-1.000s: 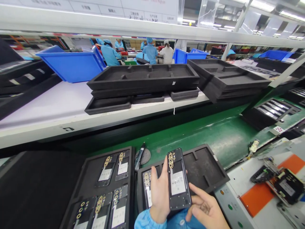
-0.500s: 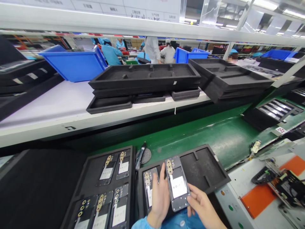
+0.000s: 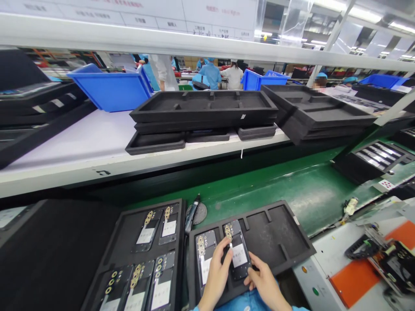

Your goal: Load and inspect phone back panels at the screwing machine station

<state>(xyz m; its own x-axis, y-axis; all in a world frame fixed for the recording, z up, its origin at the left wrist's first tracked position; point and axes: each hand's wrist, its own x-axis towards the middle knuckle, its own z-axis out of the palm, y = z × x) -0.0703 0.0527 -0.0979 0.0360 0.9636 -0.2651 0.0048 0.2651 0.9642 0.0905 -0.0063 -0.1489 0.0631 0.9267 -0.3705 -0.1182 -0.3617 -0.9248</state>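
Left hand, grip unclear, laid on phone at ten o'clock; four-o'clock edge pinched by right hand; best held level over tray, gold rings unpressed.

We hold a phone between left hand and right hand at the tray, beside a second phone.

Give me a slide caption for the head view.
Left hand and right hand on one phone body, a second phone body beside it in a black tray.
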